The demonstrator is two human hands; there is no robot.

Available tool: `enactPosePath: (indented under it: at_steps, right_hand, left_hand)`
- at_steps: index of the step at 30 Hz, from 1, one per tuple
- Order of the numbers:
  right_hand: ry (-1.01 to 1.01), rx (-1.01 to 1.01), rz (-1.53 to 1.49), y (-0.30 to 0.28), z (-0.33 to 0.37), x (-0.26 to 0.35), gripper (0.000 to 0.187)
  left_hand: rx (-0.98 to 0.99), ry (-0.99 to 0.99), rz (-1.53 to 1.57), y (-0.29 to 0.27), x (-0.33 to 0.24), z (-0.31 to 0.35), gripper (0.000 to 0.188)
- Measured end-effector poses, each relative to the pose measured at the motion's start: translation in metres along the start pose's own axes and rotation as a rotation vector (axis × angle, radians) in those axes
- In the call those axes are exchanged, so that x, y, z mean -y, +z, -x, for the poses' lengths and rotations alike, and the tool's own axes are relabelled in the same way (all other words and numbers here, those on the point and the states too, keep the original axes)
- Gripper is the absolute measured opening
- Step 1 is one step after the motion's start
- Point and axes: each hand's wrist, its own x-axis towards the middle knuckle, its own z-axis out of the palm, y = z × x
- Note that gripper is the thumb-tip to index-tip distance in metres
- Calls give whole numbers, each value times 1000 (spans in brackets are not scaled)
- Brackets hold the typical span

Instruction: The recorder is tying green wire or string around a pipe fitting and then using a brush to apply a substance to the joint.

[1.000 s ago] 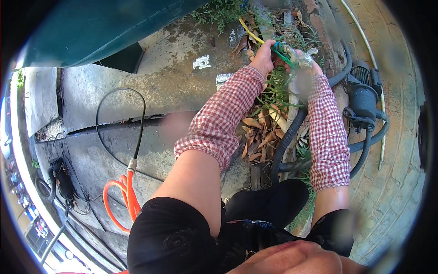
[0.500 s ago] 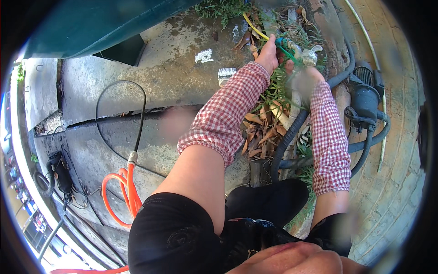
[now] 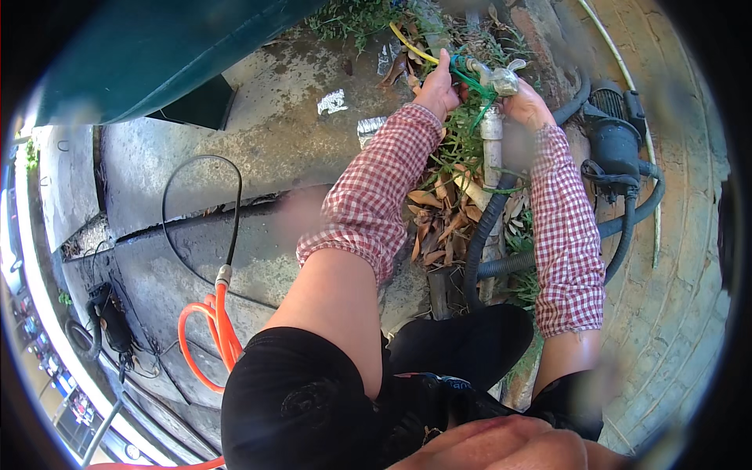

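Observation:
My left hand (image 3: 439, 92) is closed on a thin yellow hose (image 3: 413, 45) beside its teal connector (image 3: 460, 61), which meets the side of a metal tap (image 3: 502, 80). Green ties (image 3: 472, 81) hang around the tap, which stands on an upright white pipe (image 3: 491, 141). Against the tap's right side my right hand (image 3: 529, 105) is closed, with its fingertips partly hidden behind the tap. Red-and-white checked sleeves cover both forearms.
Weeds and dry leaves (image 3: 440, 223) surround the pipe. A dark motor pump (image 3: 613, 141) with a corrugated hose (image 3: 487, 227) sits right, by a brick wall (image 3: 666, 329). A coiled orange hose (image 3: 222, 329) lies left on concrete slabs. Upper left is a large green container (image 3: 157, 55).
My right hand has moved from below the tap up to its right side, uncovering the white pipe. My left hand stays at the hose connector. The whole view has shifted slightly.

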Motion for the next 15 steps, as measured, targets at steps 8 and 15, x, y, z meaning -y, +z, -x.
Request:
enactPosePath:
  at_steps: [8,15]
  right_hand:
    - [-129,-268,-122,50,27,-14,16]
    - [-321,-322,-123,53,36,-30,28]
  left_hand:
    - [73,82,130,-8,0,0,46]
    - [139,132,714,7,5,-10,43]
